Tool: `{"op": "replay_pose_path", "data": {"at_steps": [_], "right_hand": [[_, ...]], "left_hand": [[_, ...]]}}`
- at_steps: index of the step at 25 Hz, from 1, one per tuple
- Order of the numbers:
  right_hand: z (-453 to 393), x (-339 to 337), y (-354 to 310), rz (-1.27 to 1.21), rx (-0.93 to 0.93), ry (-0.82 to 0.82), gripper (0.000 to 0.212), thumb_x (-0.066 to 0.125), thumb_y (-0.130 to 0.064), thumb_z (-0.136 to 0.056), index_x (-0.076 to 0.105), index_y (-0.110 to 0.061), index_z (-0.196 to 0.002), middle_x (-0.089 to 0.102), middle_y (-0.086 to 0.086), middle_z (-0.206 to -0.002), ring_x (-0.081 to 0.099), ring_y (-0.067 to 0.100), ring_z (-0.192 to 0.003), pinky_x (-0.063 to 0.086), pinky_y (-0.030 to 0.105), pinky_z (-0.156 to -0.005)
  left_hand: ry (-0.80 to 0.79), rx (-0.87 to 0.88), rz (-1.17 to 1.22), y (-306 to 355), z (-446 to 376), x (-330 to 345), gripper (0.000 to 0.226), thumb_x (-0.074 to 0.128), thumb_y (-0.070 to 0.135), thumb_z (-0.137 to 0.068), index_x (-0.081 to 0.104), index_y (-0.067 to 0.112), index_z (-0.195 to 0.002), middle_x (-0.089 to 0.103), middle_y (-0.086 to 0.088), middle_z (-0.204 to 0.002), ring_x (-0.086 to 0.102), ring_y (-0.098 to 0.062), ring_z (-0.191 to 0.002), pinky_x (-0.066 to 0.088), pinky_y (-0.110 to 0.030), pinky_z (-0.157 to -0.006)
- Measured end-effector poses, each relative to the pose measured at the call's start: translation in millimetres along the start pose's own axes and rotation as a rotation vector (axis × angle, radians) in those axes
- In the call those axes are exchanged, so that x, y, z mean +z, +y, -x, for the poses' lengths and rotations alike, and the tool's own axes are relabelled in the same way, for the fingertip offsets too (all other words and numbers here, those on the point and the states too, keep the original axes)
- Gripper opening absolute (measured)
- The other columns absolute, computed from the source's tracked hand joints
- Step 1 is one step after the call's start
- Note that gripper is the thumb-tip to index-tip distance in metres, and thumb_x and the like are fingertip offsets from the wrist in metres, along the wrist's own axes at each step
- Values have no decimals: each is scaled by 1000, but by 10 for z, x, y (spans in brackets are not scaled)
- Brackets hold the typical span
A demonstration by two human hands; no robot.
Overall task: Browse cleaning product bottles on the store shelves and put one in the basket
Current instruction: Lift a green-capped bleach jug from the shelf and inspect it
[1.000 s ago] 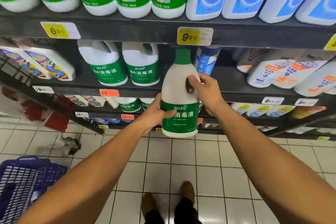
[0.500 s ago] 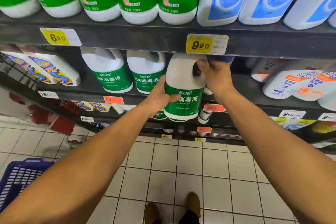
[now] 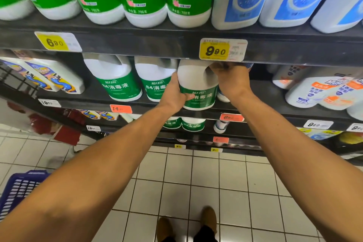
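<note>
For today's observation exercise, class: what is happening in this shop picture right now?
A person stands at shelves of cleaning products, both hands on one white bottle with a green label. The left hand grips its side and the right hand holds its handle near the top. The bottle sits at the middle shelf, beside two matching bottles. A blue basket sits low on the left, with nothing visible in the part shown.

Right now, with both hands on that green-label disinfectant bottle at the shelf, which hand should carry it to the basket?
Probably the left hand: it wraps the bottle body, and the blue basket sits low on that side. The right hand grips the handle, farther away.
</note>
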State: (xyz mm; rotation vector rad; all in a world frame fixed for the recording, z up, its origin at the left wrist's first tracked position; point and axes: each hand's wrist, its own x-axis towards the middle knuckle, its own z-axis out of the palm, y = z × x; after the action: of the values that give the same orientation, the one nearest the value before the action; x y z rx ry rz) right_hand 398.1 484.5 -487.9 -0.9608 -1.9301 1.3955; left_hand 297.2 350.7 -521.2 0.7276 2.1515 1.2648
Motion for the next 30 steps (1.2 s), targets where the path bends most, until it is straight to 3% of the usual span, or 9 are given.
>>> {"op": "replay_pose_path", "data": {"at_steps": [2,4,9,15,20,22,25,30], "right_hand": [[18,35,-28,-68,-2,38,25,67,-13,-92,68,-14,-118,66,-11,-108,59,9,-106,41,4,-78],[37,79,-55,-100,0,88,23,67,-9,-92,69,-10,-115,65,-9,-102,58,9,-104,38,-2,-73],[150,104,-142,99,-62,152,23,60,-11,-96,66,-2,-115,69,7,-110,60,28,-107,34,13,-77],[192,-27,-367,503,56,2,33,48,-31,-101,65,-11,-122,61,22,-130,55,44,-114,38,33,-80],[384,-95,-391,366,12,9,28,52,-24,-97,63,-10,-120,66,16,-121,58,39,-110,46,35,-81],[429,-85,-406,369,3,29,25,53,-22,-97,62,-9,-116,68,15,-115,61,36,-104,41,31,-75],[483,-56,-443,358,8,68,23,55,-22,-96,63,-7,-111,68,15,-109,61,33,-99,34,25,-72],[491,-18,-403,307,60,53,31,58,-28,-95,59,-11,-122,64,14,-123,60,32,-111,39,27,-82]], "left_hand": [[46,-13,-49,38,-6,9,69,79,0,-76,45,8,-135,59,-3,-125,51,-21,-120,39,-39,-109],[102,-41,-108,64,8,26,59,80,6,-77,53,6,-128,65,-8,-122,57,-26,-115,45,-41,-103],[134,-95,-188,97,143,71,37,77,30,-82,57,8,-104,67,-6,-105,60,-25,-97,49,-35,-83],[-32,-244,169,245,244,43,49,66,40,-91,49,10,-126,62,-6,-125,57,-25,-114,48,-43,-99],[-109,-349,434,383,280,-135,45,61,44,-94,47,14,-124,54,-2,-128,49,-22,-123,46,-40,-93],[-122,-341,517,400,297,-231,39,60,43,-95,47,17,-120,51,-1,-127,47,-24,-125,46,-40,-98],[-237,-356,598,449,372,-365,39,57,47,-95,43,23,-123,44,-5,-141,43,-29,-133,44,-43,-102],[-311,-352,646,502,401,-364,64,54,50,-96,32,19,-147,30,-8,-158,32,-32,-143,34,-49,-114]]}}
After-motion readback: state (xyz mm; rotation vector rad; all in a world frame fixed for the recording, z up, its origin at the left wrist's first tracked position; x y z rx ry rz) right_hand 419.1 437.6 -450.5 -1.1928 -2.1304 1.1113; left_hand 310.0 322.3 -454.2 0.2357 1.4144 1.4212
